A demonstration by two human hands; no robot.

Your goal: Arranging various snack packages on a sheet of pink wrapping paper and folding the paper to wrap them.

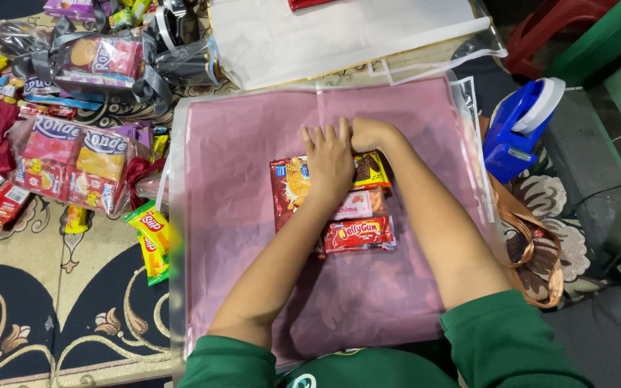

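Both hands work at the middle of a pink sheet (253, 144) spread over clear plastic on a patterned carpet (44, 302). The left hand (328, 159) lies flat, fingers stretched and together, pressing down on a cluster of snack packs. Under its palm is a red biscuit pack (287, 188), which sticks out to the left of the wrist. The right hand (369, 134) is curled just beside the left, touching it at the knuckles, and rests on the top edge of a yellow and brown wafer pack (372, 169); whether it actually pinches the pack or only bears on it, I cannot tell. Below that lies a pale pink pack (357, 205), and nearest the person a red jelly pack (359, 234), all touching one another in a tight block (the forearms hide part of it). Green sleeves (512, 345) show at the bottom edge.

To the right, just off the sheet, stands a blue and white tape dispenser (519, 126), with brown ribbon (533, 251) below it. To the left, on the carpet, are two yellow snack packs (151, 241) and a wrapped bundle (77, 165) of packs tied with dark red ribbon. Further up lie more loose snacks, clear bags and a white sheet (339, 36).
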